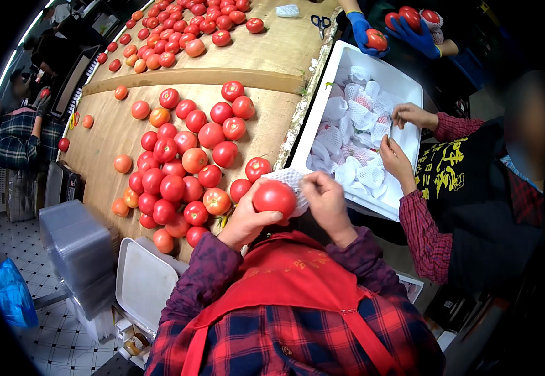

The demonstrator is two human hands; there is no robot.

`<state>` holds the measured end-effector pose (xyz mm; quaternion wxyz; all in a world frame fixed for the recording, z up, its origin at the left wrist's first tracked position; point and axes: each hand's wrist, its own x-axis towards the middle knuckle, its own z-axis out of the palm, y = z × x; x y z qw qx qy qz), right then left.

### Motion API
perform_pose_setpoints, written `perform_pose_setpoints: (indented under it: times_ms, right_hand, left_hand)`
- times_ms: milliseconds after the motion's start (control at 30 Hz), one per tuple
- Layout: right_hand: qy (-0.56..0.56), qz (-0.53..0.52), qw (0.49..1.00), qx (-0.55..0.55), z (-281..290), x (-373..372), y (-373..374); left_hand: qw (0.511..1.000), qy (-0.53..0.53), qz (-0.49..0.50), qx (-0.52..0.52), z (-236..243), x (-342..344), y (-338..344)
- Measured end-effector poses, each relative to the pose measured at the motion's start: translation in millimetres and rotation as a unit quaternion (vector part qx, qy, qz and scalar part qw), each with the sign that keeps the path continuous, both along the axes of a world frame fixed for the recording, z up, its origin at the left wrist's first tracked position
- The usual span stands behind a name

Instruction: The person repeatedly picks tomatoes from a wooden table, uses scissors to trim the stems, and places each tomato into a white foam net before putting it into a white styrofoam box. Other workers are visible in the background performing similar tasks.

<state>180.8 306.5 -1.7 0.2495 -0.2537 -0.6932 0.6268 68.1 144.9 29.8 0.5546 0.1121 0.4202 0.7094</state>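
Observation:
My left hand (247, 216) is closed around a large red tomato (275, 199), held just in front of my apron at the table's near edge. Behind and beside that tomato is a white foam net sleeve (290, 182). The fingers of my right hand (327, 203) pinch the sleeve's right edge; whether it covers any of the tomato's far side is hidden. Loose red tomatoes (172, 187) lie in a wide group on the wooden table (103, 139) to the left, some of them right beside my left hand.
A white foam box (305, 135) full of white net sleeves stands to the right, with a co-worker's hands (399, 150) over it. Blue-gloved hands (360, 31) hold tomatoes at the far right. Scissors (320, 25) lie beyond a wooden divider (203, 78). Clear plastic trays (75, 250) are stacked left.

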Motion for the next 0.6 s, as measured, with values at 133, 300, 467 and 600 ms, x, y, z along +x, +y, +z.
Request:
perform_pose_setpoints:
  times_ms: [133, 300, 467, 600]
  right_hand:
    - [-0.059, -0.087, 0.994, -0.007, -14, 10, 78]
    - [-0.163, -0.209, 0.952, 0.155, -17, 19, 139]
    - [0.008, 0.133, 0.987, -0.090, 28, 14, 66]
    - [0.022, 0.258, 0.948, -0.184, 62, -7, 8]
  left_hand:
    - [0.978, -0.142, 0.035, 0.147, -3, -13, -17]
    - [0.906, -0.313, 0.008, 0.286, -3, -17, -25]
    - [0.995, 0.026, 0.056, 0.080, 17, -15, -30]
    - [0.976, 0.203, 0.079, 0.026, 35, -13, -36]
